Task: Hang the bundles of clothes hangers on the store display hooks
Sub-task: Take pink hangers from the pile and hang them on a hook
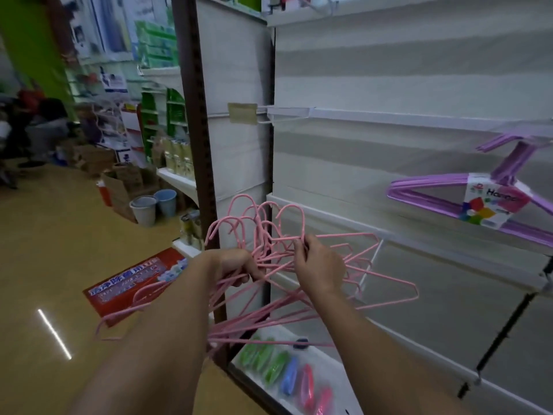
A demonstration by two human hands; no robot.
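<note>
A loose bundle of pink wire hangers (269, 235) fans out in front of me, hooks up. My left hand (236, 266) grips the bundle at its left shoulder side. My right hand (320, 265) pinches the necks just under the hooks. A purple hanger bundle (443, 190) with a white label hangs on a display hook (514, 136) at the right of the white slat wall. An empty white display hook (287, 115) with a tan price tag (242, 113) sticks out of the wall above the pink hangers.
A dark brown shelf upright (197, 115) stands just left of the hangers. Packs of green, blue and pink items (287, 372) lie on the bottom shelf. A red box (134, 283), cardboard boxes and buckets (155, 205) sit on the yellow floor to the left.
</note>
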